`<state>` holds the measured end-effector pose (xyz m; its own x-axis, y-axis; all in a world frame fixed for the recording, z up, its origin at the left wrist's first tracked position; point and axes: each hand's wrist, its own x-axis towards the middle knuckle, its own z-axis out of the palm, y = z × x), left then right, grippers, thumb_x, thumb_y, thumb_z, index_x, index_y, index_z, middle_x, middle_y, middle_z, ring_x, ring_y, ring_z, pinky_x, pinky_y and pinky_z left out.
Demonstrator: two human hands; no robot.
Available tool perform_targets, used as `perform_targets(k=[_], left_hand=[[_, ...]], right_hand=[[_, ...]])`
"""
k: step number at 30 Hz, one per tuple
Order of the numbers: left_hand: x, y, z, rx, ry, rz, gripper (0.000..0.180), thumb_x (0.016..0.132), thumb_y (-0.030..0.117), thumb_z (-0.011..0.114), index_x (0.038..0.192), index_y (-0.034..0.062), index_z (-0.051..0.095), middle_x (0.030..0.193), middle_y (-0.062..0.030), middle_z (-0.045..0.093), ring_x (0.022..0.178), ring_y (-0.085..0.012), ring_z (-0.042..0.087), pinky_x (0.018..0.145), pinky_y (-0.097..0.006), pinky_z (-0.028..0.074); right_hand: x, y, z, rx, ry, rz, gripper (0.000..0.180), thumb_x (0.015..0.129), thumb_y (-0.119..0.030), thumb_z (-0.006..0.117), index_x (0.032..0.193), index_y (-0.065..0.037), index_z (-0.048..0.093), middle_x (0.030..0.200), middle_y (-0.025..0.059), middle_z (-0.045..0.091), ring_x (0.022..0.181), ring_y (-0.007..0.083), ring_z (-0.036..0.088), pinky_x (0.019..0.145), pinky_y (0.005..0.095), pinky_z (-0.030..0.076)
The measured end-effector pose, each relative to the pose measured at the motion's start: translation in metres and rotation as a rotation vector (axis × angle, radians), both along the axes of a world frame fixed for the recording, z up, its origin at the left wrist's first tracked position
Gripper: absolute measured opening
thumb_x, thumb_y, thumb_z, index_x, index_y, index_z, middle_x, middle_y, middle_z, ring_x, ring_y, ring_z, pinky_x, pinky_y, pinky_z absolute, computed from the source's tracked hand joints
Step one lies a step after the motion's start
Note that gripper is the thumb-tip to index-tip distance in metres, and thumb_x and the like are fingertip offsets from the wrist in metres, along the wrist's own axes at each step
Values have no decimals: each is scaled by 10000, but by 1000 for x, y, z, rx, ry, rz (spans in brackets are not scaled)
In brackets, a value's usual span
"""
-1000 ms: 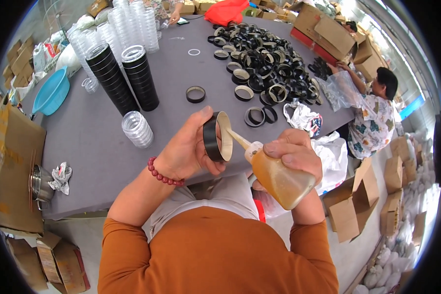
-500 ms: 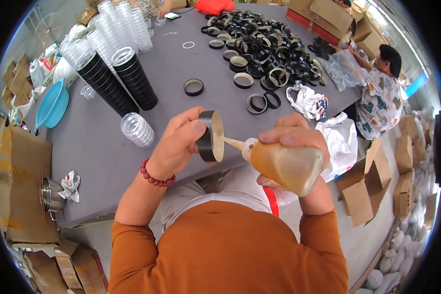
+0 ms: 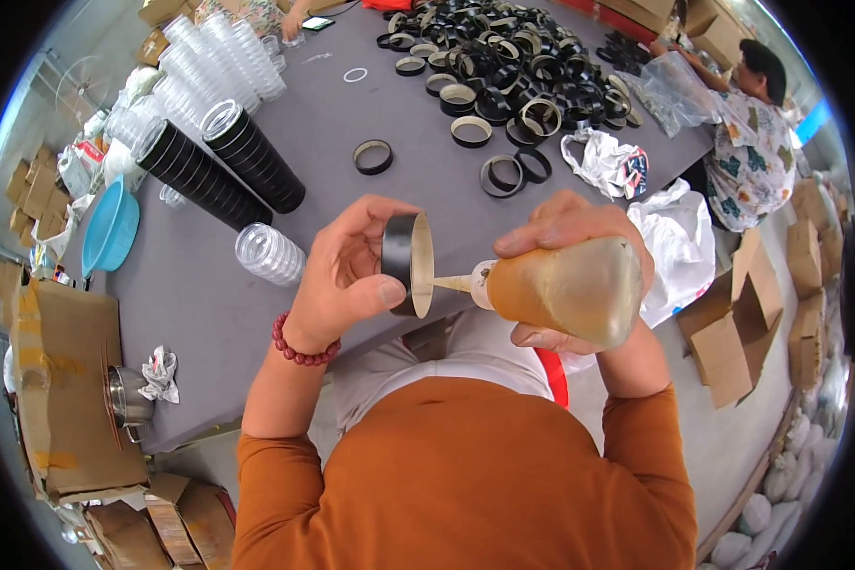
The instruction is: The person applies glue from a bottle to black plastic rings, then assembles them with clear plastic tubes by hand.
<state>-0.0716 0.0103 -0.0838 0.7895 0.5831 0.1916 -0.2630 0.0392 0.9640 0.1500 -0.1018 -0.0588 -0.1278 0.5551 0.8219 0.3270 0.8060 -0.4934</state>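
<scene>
A black ring (image 3: 398, 263) with a beige inner face is held on edge between the fingers and thumb of my left hand (image 3: 346, 268). My right hand (image 3: 579, 233) grips a clear squeeze bottle (image 3: 570, 293) of amber liquid, tipped on its side. Its narrow nozzle points left, with the tip at the ring's inner face; I cannot tell whether it touches. Beyond my left hand, a single black ring (image 3: 372, 157) lies on the grey table (image 3: 323, 114). Two more rings (image 3: 515, 174) lie past my right hand.
A large heap of black rings (image 3: 513, 71) covers the far table. Black stacks (image 3: 253, 157), clear plastic cups (image 3: 214, 66) and a short clear stack (image 3: 269, 255) stand left. Crumpled white plastic (image 3: 606, 163) lies right. A co-worker (image 3: 752, 142) sits at the far right.
My left thumb has slid down the ring and its fingers have shifted at the top edge. The bottle has moved slightly right and lies more level. The whole view has shifted a little.
</scene>
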Motion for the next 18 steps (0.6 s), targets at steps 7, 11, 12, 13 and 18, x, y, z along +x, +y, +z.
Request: perform_targets(k=[7, 11, 12, 13, 18], left_hand=[[1, 3, -7, 105, -36, -9, 777, 619, 185, 821, 1268, -56, 467, 1166, -100, 500, 1048, -142, 525, 882, -275, 477], [4, 10, -12, 379, -132, -25, 831, 586, 148, 855, 1298, -28, 465, 1238, -144, 461, 1137, -213, 506, 915, -316, 481], [5, 12, -12, 499, -144, -20, 845, 577, 144, 863, 1306, -16, 466, 1255, -158, 453, 1150, -238, 506, 921, -329, 480], [6, 13, -11, 498, -139, -29, 845, 577, 144, 863, 1306, -16, 466, 1255, -158, 453, 1150, -238, 506, 921, -329, 480], [4, 14, -12, 824, -67, 113, 824, 552, 140, 862, 1285, 24, 503, 1234, -169, 498, 1107, -250, 540, 873, -346, 483]], right_hand=[[2, -3, -3, -68, 107, 12, 645, 585, -127, 921, 1096, 4, 550, 956, 137, 697, 808, 185, 632, 700, 301, 523], [7, -1, -2, -57, 94, 48, 642, 586, -112, 918, 1093, 16, 546, 959, 148, 687, 854, 206, 664, 728, 313, 543], [8, -1, -2, -63, 96, 60, 642, 586, -110, 917, 1093, 18, 546, 957, 149, 685, 849, 205, 667, 727, 313, 543], [9, -2, -3, -63, 104, 53, 642, 586, -110, 917, 1093, 18, 546, 957, 149, 685, 849, 205, 667, 727, 313, 543], [11, 0, -7, -112, 205, 99, 638, 582, -81, 910, 1098, 21, 548, 951, 139, 685, 857, 211, 671, 740, 318, 548]])
